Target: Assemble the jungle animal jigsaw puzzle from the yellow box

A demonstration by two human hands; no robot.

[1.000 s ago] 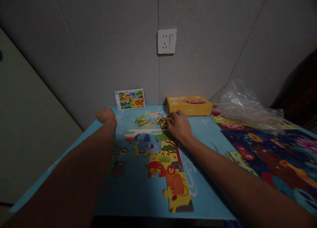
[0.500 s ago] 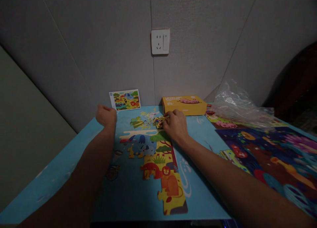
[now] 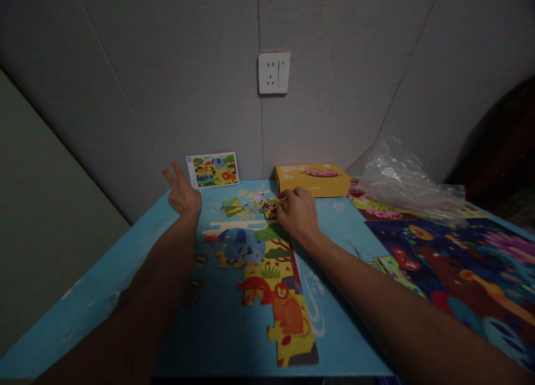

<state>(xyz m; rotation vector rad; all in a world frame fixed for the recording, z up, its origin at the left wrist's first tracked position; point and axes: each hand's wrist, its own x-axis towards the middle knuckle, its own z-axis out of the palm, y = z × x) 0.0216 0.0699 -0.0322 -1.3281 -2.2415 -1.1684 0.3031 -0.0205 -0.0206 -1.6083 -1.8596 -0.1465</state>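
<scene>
My left hand (image 3: pixel 183 194) is raised near the table's far left edge, fingers spread, nothing visible in it. My right hand (image 3: pixel 297 213) is closed at the far middle of the table, its fingertips pinching a yellowish, dark-patterned puzzle piece (image 3: pixel 270 208) beside the loose pieces. Several loose puzzle pieces (image 3: pixel 232 207), green and yellow, lie between the hands. Closer to me is a partly joined jigsaw puzzle (image 3: pixel 242 245) with blue elephants, a tree and a lion. The palm side of my right hand is hidden.
A picture card (image 3: pixel 213 170) leans against the wall. Right of it stands a yellow puzzle box (image 3: pixel 313 180). A clear plastic bag (image 3: pixel 412 179) and a dark blue finished puzzle (image 3: pixel 455 273) lie on the right of the blue table (image 3: pixel 343 318). A socket (image 3: pixel 273 73) is on the wall.
My left hand has opened from a loosely closed shape, its fingers now spread upward. My right hand stays at the same puzzle piece. The view has shifted slightly.
</scene>
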